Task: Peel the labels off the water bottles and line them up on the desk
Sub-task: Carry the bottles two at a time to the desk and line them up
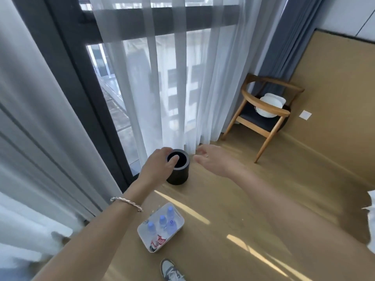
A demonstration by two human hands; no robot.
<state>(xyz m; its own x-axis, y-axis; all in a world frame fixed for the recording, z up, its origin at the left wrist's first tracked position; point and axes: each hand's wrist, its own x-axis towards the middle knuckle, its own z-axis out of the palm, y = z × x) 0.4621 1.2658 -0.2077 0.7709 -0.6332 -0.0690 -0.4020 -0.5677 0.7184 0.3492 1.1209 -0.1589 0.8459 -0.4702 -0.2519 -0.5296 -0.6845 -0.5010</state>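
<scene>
A black cylindrical waste bin [178, 169] stands on the wooden floor [233, 199] at the far side, just before the sheer white curtain [172, 78]. Nearer, a clear plastic tray [160, 228] sits on the floor with blue-capped water bottles [162, 222] in it. Far right, a wooden armchair [263, 112] stands by the wall, white plates [271, 104] on its seat. A grey sneaker [170, 270] is nearest, before the tray.

left hand [157, 166] on black bin [178, 169]

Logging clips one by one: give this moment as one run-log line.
left hand: gripping black bin rim | right hand: open, empty | bottles: in clear tub on floor | labels: some on
</scene>
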